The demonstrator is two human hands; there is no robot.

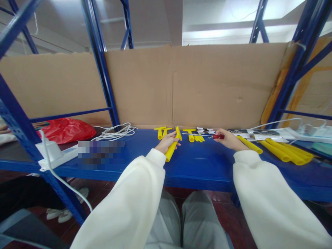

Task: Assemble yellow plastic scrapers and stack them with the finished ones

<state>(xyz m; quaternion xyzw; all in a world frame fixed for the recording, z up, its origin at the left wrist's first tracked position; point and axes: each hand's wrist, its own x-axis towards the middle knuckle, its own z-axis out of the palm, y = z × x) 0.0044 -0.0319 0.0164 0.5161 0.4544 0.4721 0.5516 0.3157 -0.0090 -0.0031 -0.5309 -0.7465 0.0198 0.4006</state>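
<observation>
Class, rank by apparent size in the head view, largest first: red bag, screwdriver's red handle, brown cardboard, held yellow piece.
1. Brown cardboard
2. Red bag
3. Yellow piece in the left hand
4. Screwdriver's red handle, visible part only

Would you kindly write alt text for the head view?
A person's left hand holds a yellow tube while the right hand grips a red-handled tool pointed toward it, over a blue shelf. Other yellow tubes lie to the right.

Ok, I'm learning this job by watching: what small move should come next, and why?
Probably guide the red-handled screwdriver to the far end of the yellow piece: the left hand grips that piece, and the right hand holds the screwdriver with its shaft pointing toward it.
</observation>
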